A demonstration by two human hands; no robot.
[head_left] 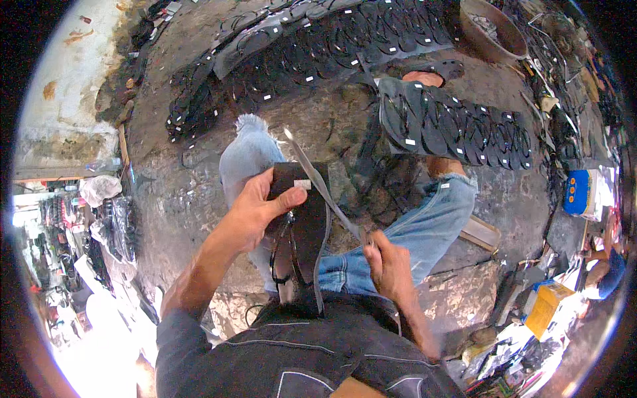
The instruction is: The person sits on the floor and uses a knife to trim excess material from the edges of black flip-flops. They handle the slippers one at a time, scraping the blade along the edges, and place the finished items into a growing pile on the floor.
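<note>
Head view: left-hand [255, 202] fingers and thumb clamp the far end of one dark sandal [310, 232], thumb at its single white label [302, 184]. It is flat-soled and near-black, with one thin, glossy Y-shaped strap and a greyish right edge, held over the lap against the dark shirt [285, 345]. The right hand [391, 265] is closed around one long, narrow knife [342, 215] crossing that edge; contact I cannot tell. Outward, two groups of black sandals cover the floor [179, 179]: one along its far edge [325, 50], one toward its right edge [454, 129]. One brown bowl [509, 41] sits at its far right corner.
</note>
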